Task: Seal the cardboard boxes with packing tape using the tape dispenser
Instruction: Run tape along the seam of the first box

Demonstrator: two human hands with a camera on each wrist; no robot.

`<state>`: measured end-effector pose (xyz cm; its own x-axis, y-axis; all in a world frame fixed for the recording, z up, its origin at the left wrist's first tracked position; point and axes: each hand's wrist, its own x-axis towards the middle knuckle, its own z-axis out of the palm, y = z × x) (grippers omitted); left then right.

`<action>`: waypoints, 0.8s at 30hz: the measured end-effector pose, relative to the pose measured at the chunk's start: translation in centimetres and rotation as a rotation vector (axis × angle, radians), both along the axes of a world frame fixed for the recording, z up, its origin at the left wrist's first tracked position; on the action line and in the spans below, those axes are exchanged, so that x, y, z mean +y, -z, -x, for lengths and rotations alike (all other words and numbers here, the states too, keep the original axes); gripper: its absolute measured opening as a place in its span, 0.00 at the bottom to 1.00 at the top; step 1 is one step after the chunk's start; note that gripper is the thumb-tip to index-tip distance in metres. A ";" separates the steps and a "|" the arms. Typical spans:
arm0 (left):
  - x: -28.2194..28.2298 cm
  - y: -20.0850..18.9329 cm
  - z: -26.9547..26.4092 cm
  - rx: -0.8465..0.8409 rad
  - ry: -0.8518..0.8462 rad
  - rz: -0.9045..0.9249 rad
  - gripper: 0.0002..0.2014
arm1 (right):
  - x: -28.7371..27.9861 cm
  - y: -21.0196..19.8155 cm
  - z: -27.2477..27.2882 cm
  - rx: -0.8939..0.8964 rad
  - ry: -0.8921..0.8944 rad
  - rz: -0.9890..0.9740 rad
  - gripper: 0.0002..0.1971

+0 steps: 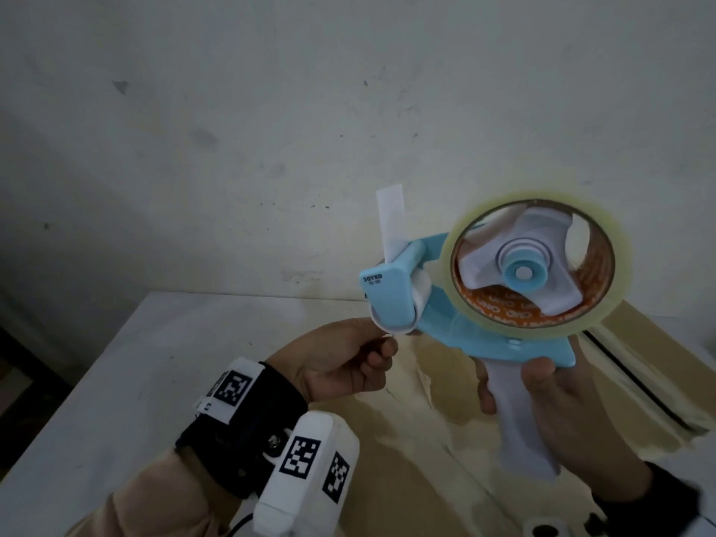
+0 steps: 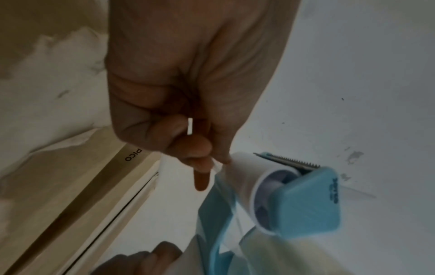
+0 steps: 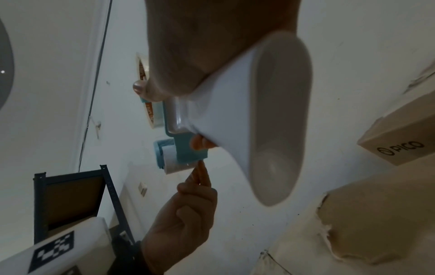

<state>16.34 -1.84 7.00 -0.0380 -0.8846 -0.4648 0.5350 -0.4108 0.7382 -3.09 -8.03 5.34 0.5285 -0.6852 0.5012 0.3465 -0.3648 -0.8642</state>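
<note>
- Above the white surface [image 1: 116,381], the right hand [image 1: 573,412] has its grip clamped round the white handle of a light-blue plastic tape dispenser [image 1: 480,327], carrying a roll of clear packing tape [image 1: 534,265].
- Left hand [image 1: 341,362] pinches the loose tape end at the dispenser's white roller [image 2: 244,171], its grip closed on it.
- Below lies a worn brown cardboard box [image 1: 445,478].

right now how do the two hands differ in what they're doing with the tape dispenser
The right hand wraps its fingers round the white handle of the tape dispenser, carrying it. The left hand only pinches something thin, apparently the clear tape end, at the white roller. The right sits lower, the left further forward. Both are raised above the cardboard box.
</note>
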 end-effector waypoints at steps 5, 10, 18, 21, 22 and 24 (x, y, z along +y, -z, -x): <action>0.3 0.0 0.4 -0.039 -0.067 0.017 0.08 | -0.1 0.1 0.4 -0.006 -0.015 -0.025 0.37; 0.1 0.1 1.1 -0.035 -0.143 0.030 0.10 | -0.3 0.7 0.5 -0.005 -0.027 -0.021 0.38; 0.3 -0.1 1.4 -0.031 -0.262 0.035 0.15 | -0.9 1.2 1.9 0.016 0.043 0.091 0.17; 0.8 -0.2 -0.3 -0.088 -0.335 0.039 0.12 | -2.2 2.3 3.8 0.055 0.182 0.073 0.32; 0.8 -0.1 -0.7 -0.141 -0.326 0.040 0.13 | -2.6 2.5 4.4 0.114 0.224 0.087 0.28; 0.7 0.1 -1.0 -0.234 -0.296 0.017 0.14 | -2.5 1.8 4.4 0.201 0.244 0.019 0.08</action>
